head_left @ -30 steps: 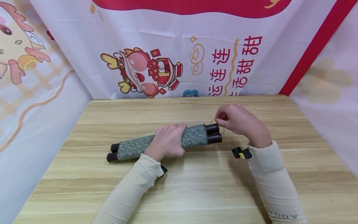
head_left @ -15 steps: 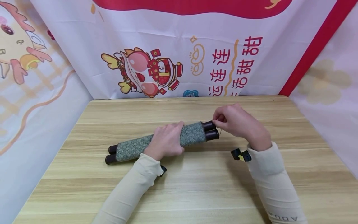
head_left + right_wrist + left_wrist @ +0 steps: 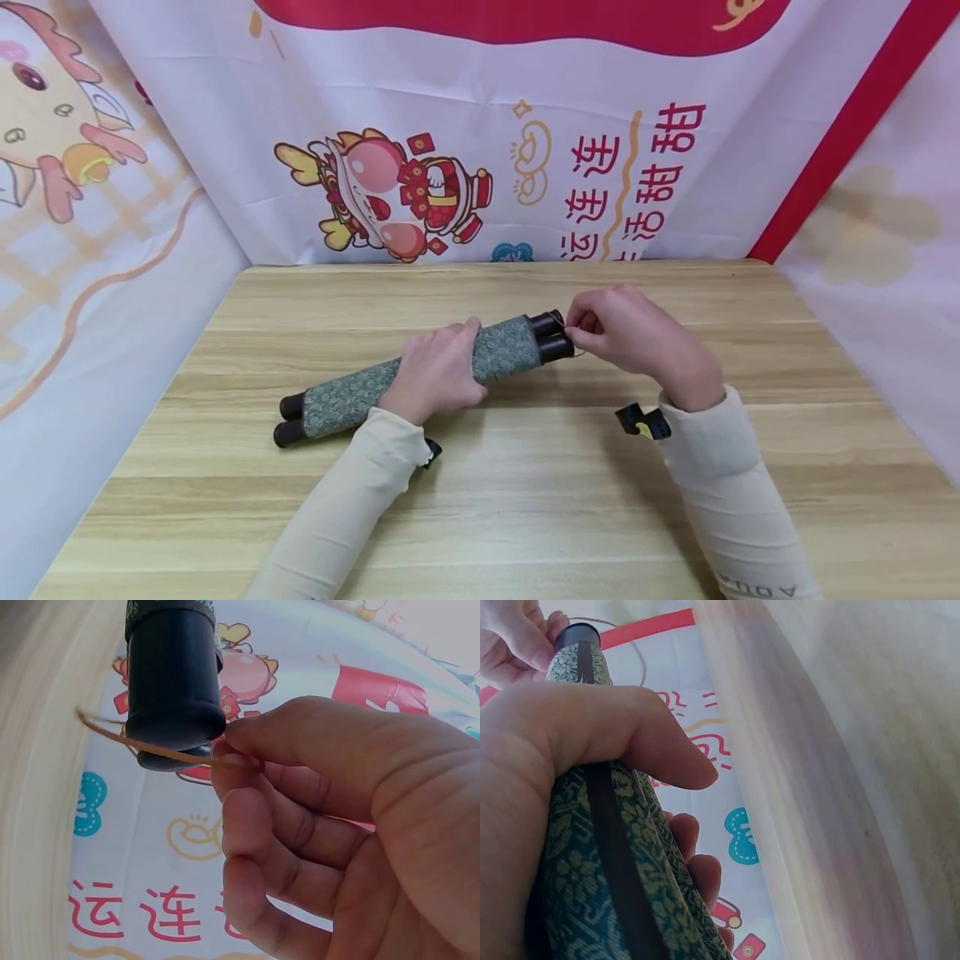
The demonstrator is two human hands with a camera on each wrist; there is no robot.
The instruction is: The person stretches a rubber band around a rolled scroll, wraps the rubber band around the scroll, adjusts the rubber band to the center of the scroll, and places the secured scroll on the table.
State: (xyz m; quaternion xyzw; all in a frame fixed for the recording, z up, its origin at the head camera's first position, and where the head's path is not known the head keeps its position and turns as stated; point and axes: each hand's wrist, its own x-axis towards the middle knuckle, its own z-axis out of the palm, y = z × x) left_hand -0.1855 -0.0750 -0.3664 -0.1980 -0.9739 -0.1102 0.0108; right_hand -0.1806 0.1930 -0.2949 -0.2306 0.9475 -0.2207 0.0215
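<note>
A rolled scroll (image 3: 506, 346) in green patterned cloth has two dark rods side by side, their end knobs (image 3: 557, 347) showing at both ends. My left hand (image 3: 438, 367) grips it around the middle, thumb over the near side in the left wrist view, where a dark strip runs along the cloth. My right hand (image 3: 626, 333) is at the scroll's right end, pinching a thin brown rubber band (image 3: 161, 752) between thumb and forefinger. In the right wrist view the band's loop stretches across the tips of the dark knobs (image 3: 174, 682).
A wooden table (image 3: 487, 517) lies under both hands. Printed white cloth (image 3: 465, 75) hangs behind it and at both sides. Small black devices (image 3: 643, 422) sit at both wrists.
The scroll's right end has swung up and slightly left, leaving it more slanted. My right hand has followed leftward, bringing the band from beside the knobs onto their tips.
</note>
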